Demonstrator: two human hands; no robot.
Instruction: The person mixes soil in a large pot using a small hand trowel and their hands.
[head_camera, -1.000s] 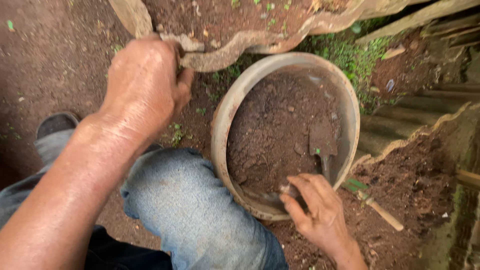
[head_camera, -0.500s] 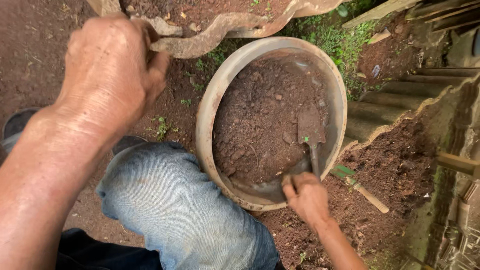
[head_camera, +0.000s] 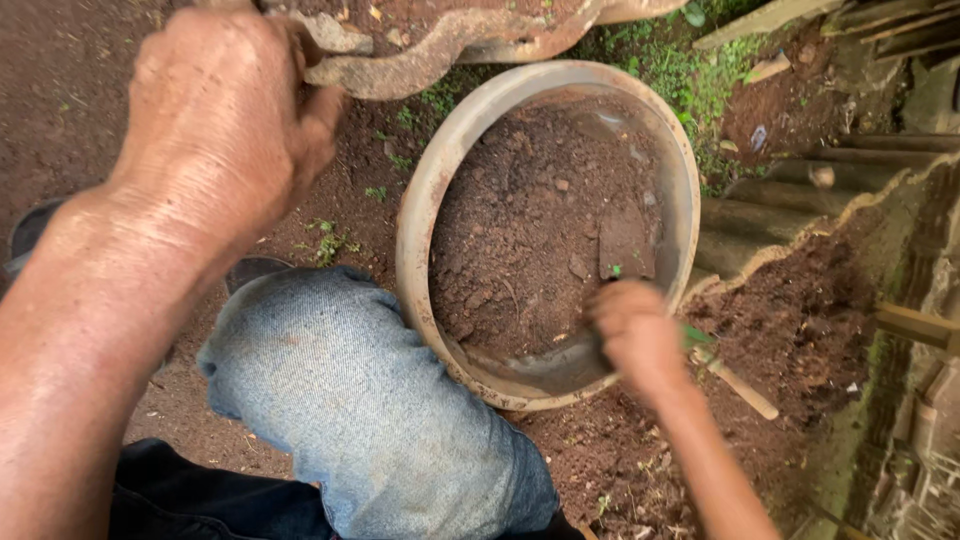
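At the near rim of a round soil-filled basin, the right hand is closed around the handle of a small trowel, whose blade lies on the soil toward the basin's right side. Above and left of the basin, the left hand grips the edge of a curved, crusted sheet. A denim-clad knee presses against the basin's left side. A hard dig could likely tip the basin, spilling soil onto the dirt ground.
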